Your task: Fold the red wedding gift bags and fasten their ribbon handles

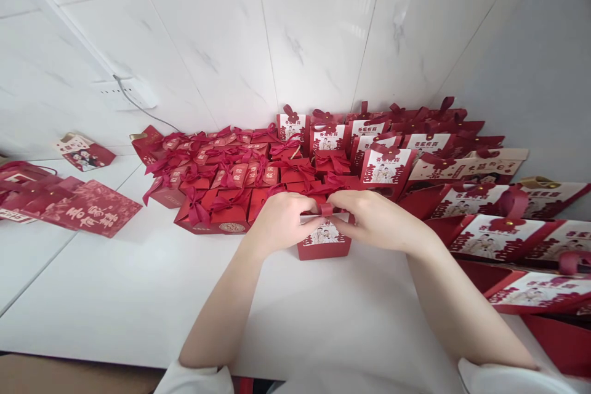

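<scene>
- Front gift box (323, 250): printed card, smooth, mostly matt.
- Its handle strap (326, 209): smooth, leather-look, slight sheen.
- Bow-tied boxes (237, 214): red card, smooth, gold print.
- Bows (198, 212): cloth ribbon, soft satin sheen.
- Wall tiles (314, 31): marbled, glossy, reflecting light.
- Tabletop (138, 295): smooth, faint sheen, material unclear.
- Wall socket (133, 93): white plastic look, smooth.
- Sleeves (198, 380): white cloth, matt, soft folds.
</scene>
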`<state>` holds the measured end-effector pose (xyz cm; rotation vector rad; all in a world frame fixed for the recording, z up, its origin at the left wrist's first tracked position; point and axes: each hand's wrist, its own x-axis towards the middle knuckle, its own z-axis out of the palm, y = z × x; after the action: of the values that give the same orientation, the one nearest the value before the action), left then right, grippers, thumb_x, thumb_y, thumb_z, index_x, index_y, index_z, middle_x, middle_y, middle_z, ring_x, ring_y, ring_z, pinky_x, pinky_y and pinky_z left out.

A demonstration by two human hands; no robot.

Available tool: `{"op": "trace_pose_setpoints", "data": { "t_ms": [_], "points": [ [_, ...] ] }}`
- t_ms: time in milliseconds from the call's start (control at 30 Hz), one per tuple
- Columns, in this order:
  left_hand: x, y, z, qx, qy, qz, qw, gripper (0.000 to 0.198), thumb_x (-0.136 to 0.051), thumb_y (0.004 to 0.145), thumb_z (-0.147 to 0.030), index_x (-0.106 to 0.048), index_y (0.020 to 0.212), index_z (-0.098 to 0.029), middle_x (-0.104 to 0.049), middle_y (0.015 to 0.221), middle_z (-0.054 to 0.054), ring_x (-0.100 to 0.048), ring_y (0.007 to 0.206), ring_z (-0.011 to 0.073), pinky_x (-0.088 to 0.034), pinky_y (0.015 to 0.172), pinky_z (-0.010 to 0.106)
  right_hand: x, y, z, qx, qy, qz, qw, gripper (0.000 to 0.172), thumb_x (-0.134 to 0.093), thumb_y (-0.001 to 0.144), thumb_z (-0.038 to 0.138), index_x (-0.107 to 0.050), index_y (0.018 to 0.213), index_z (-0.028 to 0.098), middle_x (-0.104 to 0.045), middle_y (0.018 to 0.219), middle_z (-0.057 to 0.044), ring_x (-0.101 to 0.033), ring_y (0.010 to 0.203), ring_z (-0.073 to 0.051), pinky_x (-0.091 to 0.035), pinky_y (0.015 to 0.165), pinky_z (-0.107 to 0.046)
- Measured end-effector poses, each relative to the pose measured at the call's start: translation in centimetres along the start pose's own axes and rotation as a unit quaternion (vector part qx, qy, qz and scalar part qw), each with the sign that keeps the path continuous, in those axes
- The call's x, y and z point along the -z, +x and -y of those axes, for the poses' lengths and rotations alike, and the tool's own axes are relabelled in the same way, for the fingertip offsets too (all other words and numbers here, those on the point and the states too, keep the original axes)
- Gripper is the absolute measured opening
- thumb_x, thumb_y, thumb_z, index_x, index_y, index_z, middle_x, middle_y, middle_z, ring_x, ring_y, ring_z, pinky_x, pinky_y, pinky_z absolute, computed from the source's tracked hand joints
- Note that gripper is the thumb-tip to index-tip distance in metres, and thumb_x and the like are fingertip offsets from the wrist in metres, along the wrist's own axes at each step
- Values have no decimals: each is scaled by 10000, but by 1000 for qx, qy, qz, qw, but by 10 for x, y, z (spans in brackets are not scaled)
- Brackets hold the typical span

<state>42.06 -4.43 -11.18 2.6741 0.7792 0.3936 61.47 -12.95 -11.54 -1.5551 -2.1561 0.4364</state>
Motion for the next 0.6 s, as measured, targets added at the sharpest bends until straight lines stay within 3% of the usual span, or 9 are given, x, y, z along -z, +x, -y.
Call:
{"op": "trace_pose_setpoints", "data": {
  "t_ms": [200,367,600],
  "points": [
    [-3,2,0,-42,-2,-7,999,246,-571,869,-312,-550,657,-189,-552,616,-18,-451,583,123,-336,597,266,-2,1,3,9,-21,-12,1000,208,-513,838,160,-359,711,218,-496,654,31,-394,576,-116,-267,539,-259],
    [-6,3,4,-64,5,-7,998,284,-557,880,-310,-538,624,-189,-504,564,-29,-424,553,118,-345,620,278,-1,1,4,6,-38,-3,999,181,-525,846,162,-406,718,211,-521,657,28,-415,587,-120,-272,551,-267],
    [2,-1,2,-30,0,15,999,264,-568,895,-363,-574,697,-188,-576,642,-20,-468,588,123,-316,587,267,2,-1,2,-8,22,-1,1000,95,-552,902,218,-565,809,205,-626,743,12,-514,635,-127,-348,591,-260]
  ]
}}
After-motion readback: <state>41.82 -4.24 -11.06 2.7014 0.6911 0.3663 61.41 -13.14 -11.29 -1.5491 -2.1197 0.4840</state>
